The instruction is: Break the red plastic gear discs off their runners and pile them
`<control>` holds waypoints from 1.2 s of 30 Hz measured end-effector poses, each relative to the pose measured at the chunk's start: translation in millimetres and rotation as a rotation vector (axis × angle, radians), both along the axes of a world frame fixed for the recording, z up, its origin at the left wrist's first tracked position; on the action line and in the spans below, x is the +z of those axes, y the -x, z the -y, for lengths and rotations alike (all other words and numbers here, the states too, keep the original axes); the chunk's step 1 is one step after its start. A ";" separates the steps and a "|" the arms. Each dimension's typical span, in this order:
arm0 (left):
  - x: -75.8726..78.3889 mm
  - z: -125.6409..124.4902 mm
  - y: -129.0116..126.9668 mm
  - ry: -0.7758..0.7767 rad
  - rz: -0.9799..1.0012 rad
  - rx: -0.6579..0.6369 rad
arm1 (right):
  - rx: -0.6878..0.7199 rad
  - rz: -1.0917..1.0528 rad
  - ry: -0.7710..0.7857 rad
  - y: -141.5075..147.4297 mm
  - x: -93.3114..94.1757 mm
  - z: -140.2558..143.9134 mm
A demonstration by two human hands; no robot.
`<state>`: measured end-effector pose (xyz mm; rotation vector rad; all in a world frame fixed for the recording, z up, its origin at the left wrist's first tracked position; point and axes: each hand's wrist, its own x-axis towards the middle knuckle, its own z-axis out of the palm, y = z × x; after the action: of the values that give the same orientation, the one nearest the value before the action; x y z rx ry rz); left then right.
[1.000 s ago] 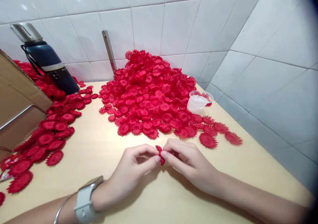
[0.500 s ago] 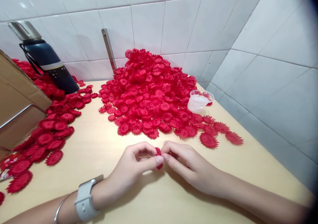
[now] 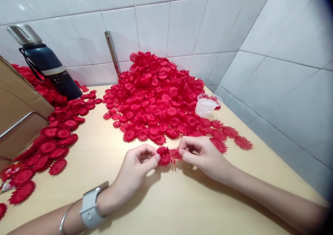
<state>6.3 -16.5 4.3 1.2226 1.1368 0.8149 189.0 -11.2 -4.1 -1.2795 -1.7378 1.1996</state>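
My left hand [image 3: 136, 167] pinches the left edge of a small red fringed flower disc [image 3: 163, 156] just above the table. From the disc's right side runs a short red fringed strip [image 3: 174, 154]. Its far end sits between the thumb and fingers of my right hand [image 3: 206, 157], which is closed on it. A large heap of similar red fringed discs [image 3: 158, 99] rises just beyond both hands. The fingertips of my right hand partly hide the strip's end.
A clear plastic cup [image 3: 205, 106] stands tilted at the heap's right edge. To the left are more red discs [image 3: 49, 146], a dark blue flask [image 3: 56, 68] and a cardboard box [image 3: 20, 99]. A metal strip [image 3: 112, 52] leans on the tiled wall [image 3: 153, 26].
My right hand has moved right and slightly up, away from my left. A red strip now stretches between them, and the disc has turned its fringed face into view.
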 end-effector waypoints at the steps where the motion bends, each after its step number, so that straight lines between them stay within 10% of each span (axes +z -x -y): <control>1: 0.1 -0.4 0.4 -0.006 -0.010 0.008 | -0.034 -0.031 0.013 -0.4 -0.2 -0.9; 13: 2.8 3.0 -0.1 -0.007 0.040 0.084 | -0.511 -0.200 -0.053 -9.5 -10.7 -14.8; 25: 0.9 7.5 -3.2 -0.024 0.041 -0.044 | -0.058 -0.037 0.012 13.5 -0.1 13.0; 36: 8.2 9.8 -5.8 -0.004 -0.007 -0.088 | 0.066 -0.110 0.050 11.6 0.8 12.7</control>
<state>12.1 -26.3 12.5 1.2712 1.0797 0.7472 177.3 -23.9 -3.3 -1.1696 -1.6921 1.3333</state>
